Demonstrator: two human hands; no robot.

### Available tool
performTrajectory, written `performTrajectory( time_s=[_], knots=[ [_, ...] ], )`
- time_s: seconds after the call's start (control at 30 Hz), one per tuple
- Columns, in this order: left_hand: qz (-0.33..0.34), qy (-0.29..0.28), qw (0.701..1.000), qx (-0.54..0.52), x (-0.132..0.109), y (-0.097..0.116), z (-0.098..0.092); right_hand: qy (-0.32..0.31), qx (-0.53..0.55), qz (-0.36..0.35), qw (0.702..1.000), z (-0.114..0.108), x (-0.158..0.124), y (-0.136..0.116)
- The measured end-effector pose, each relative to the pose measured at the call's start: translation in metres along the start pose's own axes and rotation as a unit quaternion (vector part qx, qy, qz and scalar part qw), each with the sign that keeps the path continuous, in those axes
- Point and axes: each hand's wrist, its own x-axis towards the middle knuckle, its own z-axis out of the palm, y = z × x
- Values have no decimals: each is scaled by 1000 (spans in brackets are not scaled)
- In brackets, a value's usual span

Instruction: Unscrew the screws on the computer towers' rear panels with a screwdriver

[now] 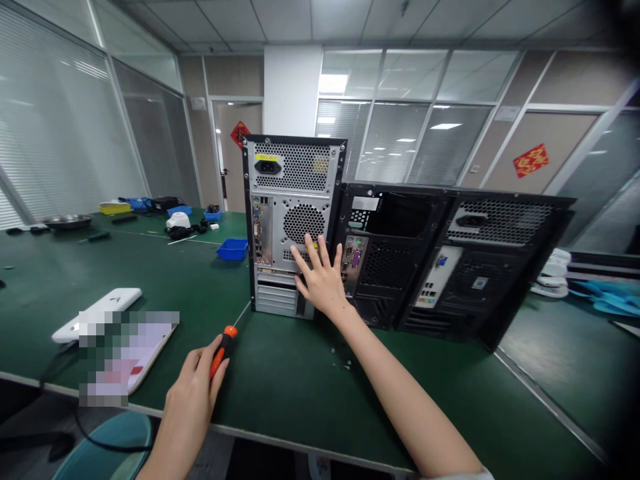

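The left hand [193,383] gripped an orange-and-black screwdriver [229,332], its tip by the lower left corner of a silver computer case [293,193]. The right hand [323,283], spread wide and grasping nothing, seemed to rest against that case, just under the fan grille [300,219]. The case stood upright on a green table [280,387], beside 2 black cases [387,263].

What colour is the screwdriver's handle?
The handle is orange and black, in the left hand; the head view shows it best.

Unreadable lettering on silver tower [296,205], red sign [531,161].
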Motion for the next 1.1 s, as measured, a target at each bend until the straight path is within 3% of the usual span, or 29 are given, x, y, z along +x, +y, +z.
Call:
performTrajectory(
  time_s=[0.5, 1.1],
  knots=[
    [-33, -18, 999, -16, -1, -2, 0, -10, 5, 3, 1000, -2, 0, -1],
    [-12, 3, 1000, 0, -1, 2, 0, -4, 9, 2, 1000, 0, -1, 0]
  ],
)
